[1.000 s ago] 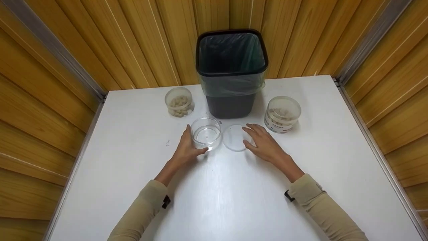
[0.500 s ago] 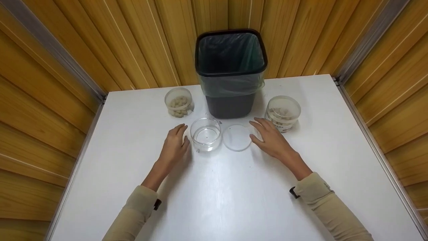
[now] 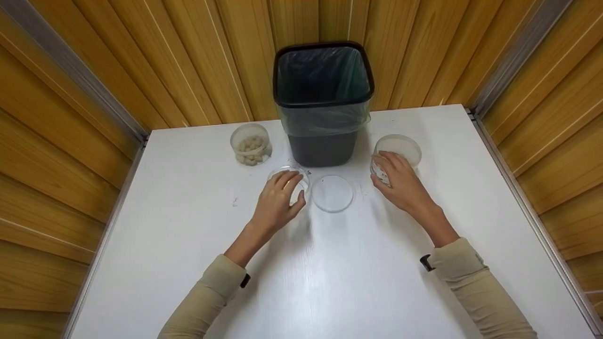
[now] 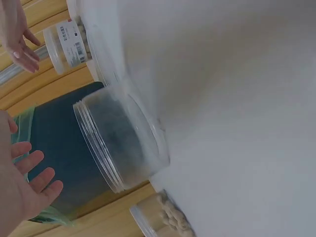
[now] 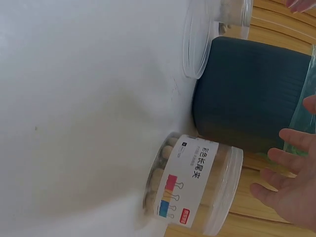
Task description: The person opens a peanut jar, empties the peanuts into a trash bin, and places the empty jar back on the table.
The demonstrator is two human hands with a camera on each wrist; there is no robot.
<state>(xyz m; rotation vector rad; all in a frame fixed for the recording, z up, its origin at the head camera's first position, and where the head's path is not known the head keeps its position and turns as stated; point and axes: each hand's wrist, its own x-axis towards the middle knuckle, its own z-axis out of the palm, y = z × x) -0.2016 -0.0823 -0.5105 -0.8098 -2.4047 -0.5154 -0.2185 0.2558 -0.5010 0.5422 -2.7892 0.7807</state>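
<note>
My left hand [image 3: 278,200] hovers over a clear, open-topped plastic jar [image 4: 121,138] in the middle of the table. Its fingers are loosely bent and stand apart from the jar in the left wrist view. A round transparent lid [image 3: 333,193] lies flat just right of that jar. Farther right, my right hand [image 3: 400,186] is spread above a clear jar with a white label [image 5: 190,177]. Pale rounded pieces [image 5: 157,180] show at the bottom of this jar. A gap separates the fingers from its rim in the right wrist view.
A dark waste bin [image 3: 322,150] with a green liner stands at the back of the white table [image 3: 301,282]. Left of it is another clear jar [image 3: 251,146] of pale pieces. Wood-patterned walls [image 3: 179,61] enclose the back and sides.
My left hand let go of the clear jar, moved left of it, then came up over it. My right hand moved right, away from the lid, to the labelled jar.
</note>
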